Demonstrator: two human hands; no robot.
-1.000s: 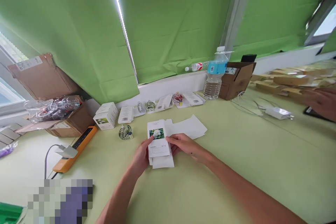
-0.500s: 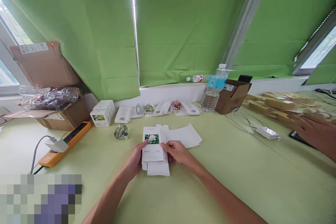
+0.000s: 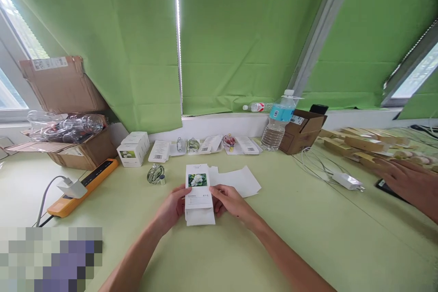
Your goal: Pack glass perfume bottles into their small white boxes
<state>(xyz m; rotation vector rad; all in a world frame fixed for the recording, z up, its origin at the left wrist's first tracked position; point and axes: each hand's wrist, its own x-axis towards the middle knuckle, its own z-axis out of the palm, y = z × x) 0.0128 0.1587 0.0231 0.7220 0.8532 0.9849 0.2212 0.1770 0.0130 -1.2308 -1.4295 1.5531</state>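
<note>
Between my two hands is a white paper box (image 3: 198, 198) with a white-flower picture, its lower flap sticking out toward me. My left hand (image 3: 171, 207) grips its left side, thumb on the front edge beside the picture. On the opposite edge, my right hand (image 3: 231, 200) pinches the box with thumb in front and fingers behind. Behind my right hand lies a white sheet of flat card (image 3: 242, 181). A coiled green cord (image 3: 155, 174) with a small metallic cap (image 3: 162, 179) rests on the table to the left.
White boxes (image 3: 132, 149) stand at the back left, near an orange power strip (image 3: 84, 187) and an open carton (image 3: 85, 148). Opened packs (image 3: 159, 151) line the back. A water bottle (image 3: 274, 125) and charger (image 3: 347, 181) are rightward. Another person's hand (image 3: 407, 180) is far right.
The box has been squeezed narrower and squarer between my hands, with its side panel turned out of sight. Both hands still hold it. The view has shifted slightly.
</note>
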